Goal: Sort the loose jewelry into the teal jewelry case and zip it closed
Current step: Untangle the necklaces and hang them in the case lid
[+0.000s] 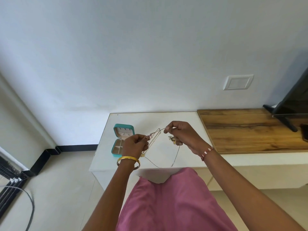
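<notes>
Here both the left hand (135, 144) and right hand (180, 134) pinch seemingly tangled chains (154, 139), links indistinct.

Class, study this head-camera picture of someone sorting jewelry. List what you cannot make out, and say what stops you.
- Chains: too thin and tangled to count, head view.
- Left hand grip: fingers curl over what they pinch.
- Pendant: too small to identify, partly behind the right hand.
- Case compartments: too small to see contents; left hand covers one corner.
- Screen: cut off by the right edge.
</notes>
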Motion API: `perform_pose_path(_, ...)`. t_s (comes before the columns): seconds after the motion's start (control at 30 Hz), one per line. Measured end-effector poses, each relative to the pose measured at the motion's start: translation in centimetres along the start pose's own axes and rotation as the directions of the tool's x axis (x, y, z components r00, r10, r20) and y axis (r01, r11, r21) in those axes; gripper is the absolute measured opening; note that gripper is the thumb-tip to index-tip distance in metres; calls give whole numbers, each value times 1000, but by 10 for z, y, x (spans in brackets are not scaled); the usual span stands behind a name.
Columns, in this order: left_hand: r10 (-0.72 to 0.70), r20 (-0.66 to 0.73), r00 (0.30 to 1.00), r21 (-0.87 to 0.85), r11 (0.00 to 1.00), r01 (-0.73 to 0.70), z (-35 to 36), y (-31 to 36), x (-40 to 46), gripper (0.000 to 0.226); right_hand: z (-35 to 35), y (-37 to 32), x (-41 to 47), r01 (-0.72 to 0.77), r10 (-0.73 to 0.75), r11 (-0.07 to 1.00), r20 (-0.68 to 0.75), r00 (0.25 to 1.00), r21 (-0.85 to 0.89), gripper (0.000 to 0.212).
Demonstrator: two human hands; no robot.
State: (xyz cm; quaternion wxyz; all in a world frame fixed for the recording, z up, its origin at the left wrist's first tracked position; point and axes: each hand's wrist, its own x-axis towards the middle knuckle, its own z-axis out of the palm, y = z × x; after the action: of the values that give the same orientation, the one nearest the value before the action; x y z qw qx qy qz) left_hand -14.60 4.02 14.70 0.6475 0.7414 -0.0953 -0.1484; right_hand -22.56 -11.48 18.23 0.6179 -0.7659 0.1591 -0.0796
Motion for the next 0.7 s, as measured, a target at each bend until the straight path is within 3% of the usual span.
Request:
perform_pose_path(0.3, -129, 125, 984, -309, 937, 162, -1, 2, -10, 35, 5, 0, 1, 5, 4, 990, -64, 998, 139, 20)
perform_pose_path(0.4, -172, 234, 957, -411, 874, 258, -1, 4, -12, 58, 4, 3, 2, -16, 22, 989, -43, 999, 149, 21)
perform_pose_path(0.5, -196, 330, 923, -404, 855, 326, -2, 9, -15, 50, 2, 8, 5, -53, 56, 984, -16, 998, 168, 23)
perform_pose_path(0.6, -192, 332, 924, -384, 867, 318, -4, 12, -14, 40, -3, 15, 9, -108, 107, 971, 16, 994, 214, 27)
perform_pose_path(0.7, -196, 321, 926, -488, 804, 339, -6, 13, -11, 42, -9, 23, 13, -186, 185, 915, 38, 982, 358, 31)
